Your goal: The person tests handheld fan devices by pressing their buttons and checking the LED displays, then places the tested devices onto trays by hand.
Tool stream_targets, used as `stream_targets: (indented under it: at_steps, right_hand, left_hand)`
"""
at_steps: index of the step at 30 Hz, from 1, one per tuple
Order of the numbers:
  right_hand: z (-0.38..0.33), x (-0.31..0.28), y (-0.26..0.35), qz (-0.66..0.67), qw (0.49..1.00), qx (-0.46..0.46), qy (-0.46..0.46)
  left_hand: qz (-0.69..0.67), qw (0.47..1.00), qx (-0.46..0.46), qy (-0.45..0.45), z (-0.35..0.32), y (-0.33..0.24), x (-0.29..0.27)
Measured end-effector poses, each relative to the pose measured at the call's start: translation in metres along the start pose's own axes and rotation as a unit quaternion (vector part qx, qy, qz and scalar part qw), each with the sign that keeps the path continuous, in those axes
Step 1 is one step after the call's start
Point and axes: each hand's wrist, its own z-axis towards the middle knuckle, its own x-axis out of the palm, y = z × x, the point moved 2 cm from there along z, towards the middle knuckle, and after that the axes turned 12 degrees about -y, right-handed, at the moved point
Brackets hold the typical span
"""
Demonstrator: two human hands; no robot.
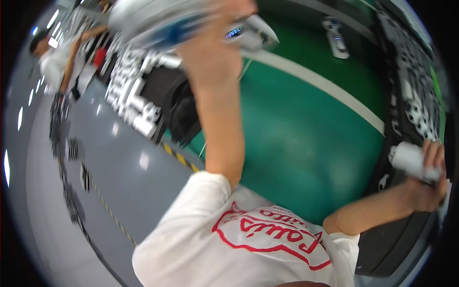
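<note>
White cylinder [409, 157]: held in the right hand [432, 167], to the right of the green floor [306, 138]; fingers are wrapped around it, with some blur. By this hand, along the right side of the green floor, a black table [382, 248] is seen, its farther part covered with white parts [418, 117].

Left hand [215, 40]: raised beyond the upper left of the green floor, heavily blurred. A large grey and blue object [158, 24] is overlapped by it; whether this is gripped cannot be told, nor can the finger spread.

Left of the green floor, many white parts [126, 91] are crowded together, a black bag-like item [184, 115] being placed between them and the green floor. Yellow-and-black tape [179, 155] is laid at the green floor's left edge, with grey floor [129, 167] beyond. The green floor's far side is crossed by a white line [330, 88]. Far to its left, a co-worker [55, 67] in white is seen with arms extended.
</note>
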Motion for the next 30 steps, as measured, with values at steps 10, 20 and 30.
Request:
stream_targets:
  at_steps: [10, 20, 30]
  right_hand:
    - [0.038, -0.097, -0.129, -0.161, 0.936, 0.244, -0.197]
    - [-0.026, -0.162, -0.172, -0.011, 0.95, 0.258, -0.176]
    - [-0.027, -0.181, -0.173, 0.006, 0.959, 0.239, -0.153]
  left_hand:
    - [-0.079, 0.746, -0.238, -0.617, -0.054, 0.17, -0.097]
    - [-0.028, 0.816, -0.261, -0.515, -0.123, 0.218, -0.102]
    - [-0.004, 0.826, -0.27, -0.495, -0.129, 0.221, -0.101]
